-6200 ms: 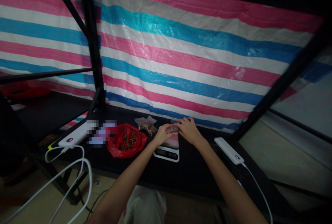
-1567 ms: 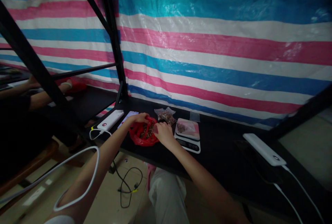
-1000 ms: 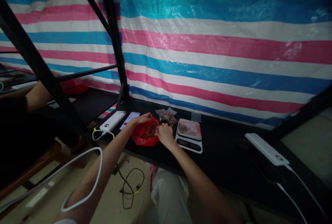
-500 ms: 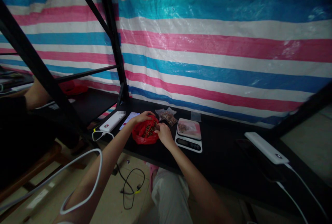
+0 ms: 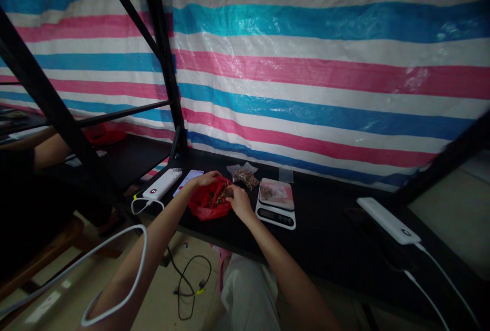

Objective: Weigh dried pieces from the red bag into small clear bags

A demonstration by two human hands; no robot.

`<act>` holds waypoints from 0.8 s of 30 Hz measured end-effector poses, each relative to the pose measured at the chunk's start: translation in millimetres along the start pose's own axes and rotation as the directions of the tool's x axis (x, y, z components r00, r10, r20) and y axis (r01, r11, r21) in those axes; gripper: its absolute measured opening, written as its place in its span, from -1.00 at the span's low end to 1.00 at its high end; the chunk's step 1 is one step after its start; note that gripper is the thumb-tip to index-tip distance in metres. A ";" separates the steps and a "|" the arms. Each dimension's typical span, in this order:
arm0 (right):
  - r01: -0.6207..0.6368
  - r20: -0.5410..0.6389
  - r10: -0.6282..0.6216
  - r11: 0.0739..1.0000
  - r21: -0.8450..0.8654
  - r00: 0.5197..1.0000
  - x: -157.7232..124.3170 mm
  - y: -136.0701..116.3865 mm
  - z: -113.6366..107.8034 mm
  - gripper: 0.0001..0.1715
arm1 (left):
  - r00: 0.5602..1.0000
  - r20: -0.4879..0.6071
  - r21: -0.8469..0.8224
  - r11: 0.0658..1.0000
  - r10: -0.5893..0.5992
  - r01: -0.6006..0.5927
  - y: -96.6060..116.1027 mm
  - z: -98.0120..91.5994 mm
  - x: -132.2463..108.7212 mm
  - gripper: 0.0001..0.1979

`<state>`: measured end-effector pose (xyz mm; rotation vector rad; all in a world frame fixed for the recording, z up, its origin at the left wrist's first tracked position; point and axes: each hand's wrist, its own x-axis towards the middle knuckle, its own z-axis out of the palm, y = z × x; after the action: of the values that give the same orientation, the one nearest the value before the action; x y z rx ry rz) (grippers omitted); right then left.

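Observation:
A red plastic bag (image 5: 204, 212) lies open on the black table, holding a heap of small brown and greenish pieces (image 5: 217, 197), too small to name. My left hand (image 5: 207, 178) has its fingers closed on the bag's far rim. Over the bag's right side, my right hand (image 5: 240, 201) dips its bent fingertips among the pieces; what they pinch is hidden. To the right stands a white digital scale (image 5: 276, 217), with a small clear bag (image 5: 278, 195) partly filled with brown bits on its plate. Filled clear bags (image 5: 246, 174) rest behind my right hand.
An empty-looking clear bag (image 5: 286, 175) lies behind the scale. Left are a phone (image 5: 187, 182) and a white power bank (image 5: 163, 184); another power bank (image 5: 388, 221) lies right. A white cable (image 5: 144, 249) loops over my left arm. Another person's arm (image 5: 51, 149) shows beyond the black frame.
My left hand has shifted slightly left, and the bag's rim beside it stands up more. My right hand stays at the pieces. The whole view has shifted a little.

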<state>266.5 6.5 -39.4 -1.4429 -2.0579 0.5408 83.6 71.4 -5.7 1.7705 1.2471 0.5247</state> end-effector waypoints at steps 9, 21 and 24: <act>0.022 -0.029 -0.018 0.992 0.122 0.999 2.0 4.2 4.2 -0.57 | 0.996 -0.044 0.025 0.997 0.080 -0.079 6.8 2.2 2.5 -0.71; 0.070 -0.121 -0.014 0.878 0.474 0.993 4.1 19.9 -1.9 -0.61 | 0.993 -0.097 0.308 0.951 0.071 -0.038 5.2 -1.1 -0.1 -0.65; 0.145 -0.253 0.017 0.782 0.606 0.967 -2.4 25.0 -28.1 -0.60 | 0.987 -0.128 0.376 0.926 0.099 -0.044 14.4 2.1 -4.1 -0.58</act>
<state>303.2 12.9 -33.9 -0.9745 -1.5114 0.8675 91.1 65.3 5.9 2.1326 1.4615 0.4881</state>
